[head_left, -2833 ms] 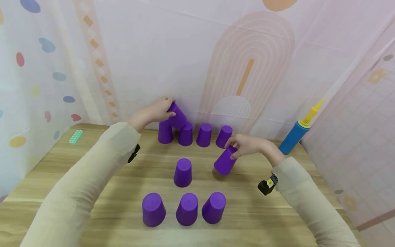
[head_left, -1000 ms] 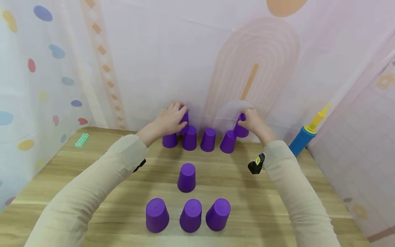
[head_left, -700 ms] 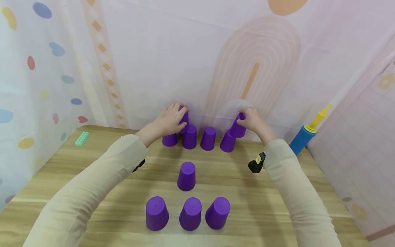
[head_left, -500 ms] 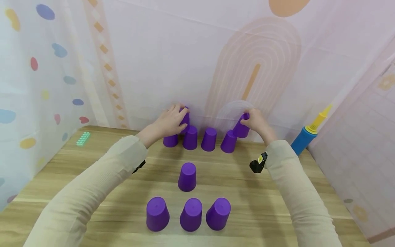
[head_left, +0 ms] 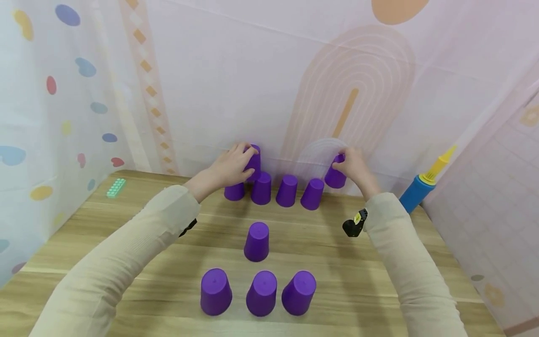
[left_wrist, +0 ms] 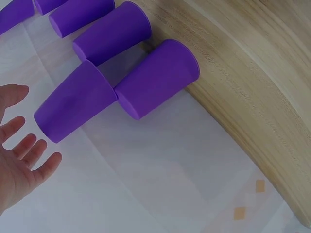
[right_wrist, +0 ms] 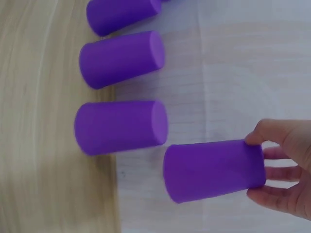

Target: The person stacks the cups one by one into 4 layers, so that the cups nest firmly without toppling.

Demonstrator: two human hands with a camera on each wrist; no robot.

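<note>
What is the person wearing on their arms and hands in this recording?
Both arms are in long, loose beige sleeves of a finely ribbed fabric, the left sleeve and the right sleeve. The left hand and right hand are bare, with no gloves. A small black device with a yellow marking sits at the right wrist; a dark one shows under the left.

Ten purple cups point(head_left: 256, 242), one pump point(head_left: 421, 184), one green block point(head_left: 115, 187).

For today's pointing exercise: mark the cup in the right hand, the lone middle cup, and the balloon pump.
cup in right hand point(right_wrist: 214, 170), right wrist view, side wall.
lone middle cup point(head_left: 257, 242), head view, side wall.
balloon pump point(head_left: 414, 194), head view, blue barrel.
</note>
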